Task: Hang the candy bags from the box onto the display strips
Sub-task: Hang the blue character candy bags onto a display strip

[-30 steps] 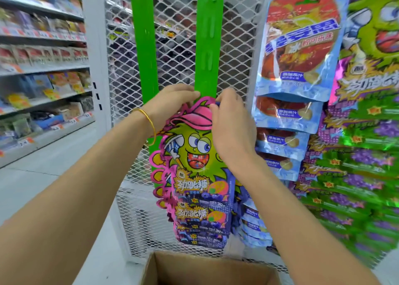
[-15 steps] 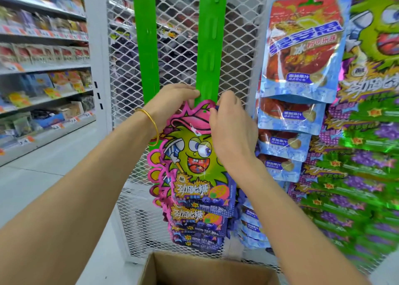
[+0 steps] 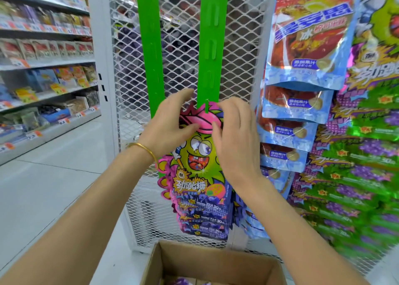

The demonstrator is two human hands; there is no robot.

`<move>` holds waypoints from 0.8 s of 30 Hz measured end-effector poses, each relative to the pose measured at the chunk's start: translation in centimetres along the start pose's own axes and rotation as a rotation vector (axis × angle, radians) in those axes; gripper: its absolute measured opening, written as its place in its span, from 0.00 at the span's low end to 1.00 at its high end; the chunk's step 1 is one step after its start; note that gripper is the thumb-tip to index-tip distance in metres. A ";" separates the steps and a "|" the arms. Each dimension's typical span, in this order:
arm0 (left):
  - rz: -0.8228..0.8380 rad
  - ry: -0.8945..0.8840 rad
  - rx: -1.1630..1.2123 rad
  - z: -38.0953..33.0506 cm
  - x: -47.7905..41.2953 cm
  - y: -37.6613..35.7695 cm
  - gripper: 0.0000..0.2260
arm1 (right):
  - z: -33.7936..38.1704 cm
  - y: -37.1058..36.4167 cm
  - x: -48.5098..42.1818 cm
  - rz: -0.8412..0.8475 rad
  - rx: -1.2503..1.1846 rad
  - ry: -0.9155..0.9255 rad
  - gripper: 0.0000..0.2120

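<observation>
While both hands pinch its pink cap-shaped top, the cartoon-faced candy bag (image 3: 197, 155) sits against the lower end of the green display strip (image 3: 212, 47), where a small tab of the strip shows at the bag's top edge. The left hand (image 3: 170, 122) has its thumb on the front of the cap and its fingers curled behind. The right hand (image 3: 235, 137) grips the other side the same way, thumb in front. More bags of the same kind (image 3: 203, 220) hang overlapped below it. A second green strip (image 3: 149, 47) runs just to the left, both against a white mesh panel (image 3: 179, 36). Blue-and-red pouches (image 3: 306, 36) and green grape bags (image 3: 367, 176) hang to the right. An open cardboard box (image 3: 216, 261) stands underneath, and stocked shelves (image 3: 43, 62) line the aisle on the left.
</observation>
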State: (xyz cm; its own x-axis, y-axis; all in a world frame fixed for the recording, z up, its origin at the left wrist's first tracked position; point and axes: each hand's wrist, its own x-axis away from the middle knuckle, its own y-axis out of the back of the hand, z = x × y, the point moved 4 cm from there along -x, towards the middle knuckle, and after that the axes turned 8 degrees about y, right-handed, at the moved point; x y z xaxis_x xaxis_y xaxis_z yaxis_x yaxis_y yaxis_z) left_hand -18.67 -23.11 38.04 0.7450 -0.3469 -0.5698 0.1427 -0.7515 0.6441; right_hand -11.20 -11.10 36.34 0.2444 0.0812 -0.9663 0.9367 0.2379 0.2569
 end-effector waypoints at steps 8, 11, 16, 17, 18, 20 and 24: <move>-0.023 0.038 0.029 5.8 17.8 -8.0 0.17 | 3.1 0.0 21.0 0.501 -0.277 0.089 0.12; 0.456 0.162 -0.135 10.8 22.9 -13.6 0.21 | 1.5 -3.8 33.0 1.186 -0.308 -0.202 0.14; 0.855 0.380 -0.313 15.0 24.9 -16.1 0.24 | 0.5 -6.9 46.5 1.706 -0.346 -0.446 0.25; 0.872 0.381 -0.331 15.4 25.0 -16.3 0.22 | 0.9 -7.3 48.0 1.747 -0.357 -0.452 0.29; 0.877 0.374 -0.347 15.7 25.1 -16.5 0.22 | 1.4 -7.8 49.6 1.776 -0.366 -0.433 0.32; 0.895 0.366 -0.369 16.1 25.3 -16.7 0.24 | 2.2 -9.0 51.8 1.830 -0.350 -0.363 0.39; 0.920 0.378 -0.366 16.5 25.6 -17.0 0.21 | 3.1 -11.0 53.5 1.968 -0.330 -0.380 0.53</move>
State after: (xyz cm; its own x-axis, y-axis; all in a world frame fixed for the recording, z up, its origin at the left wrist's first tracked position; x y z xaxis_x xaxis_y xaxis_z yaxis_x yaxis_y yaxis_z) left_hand -12.72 -28.50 4.12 0.8112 -0.4519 0.3711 -0.4392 -0.0520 0.8969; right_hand -7.70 -12.37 -18.25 0.7396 0.2416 0.6282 -0.6726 0.2334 0.7022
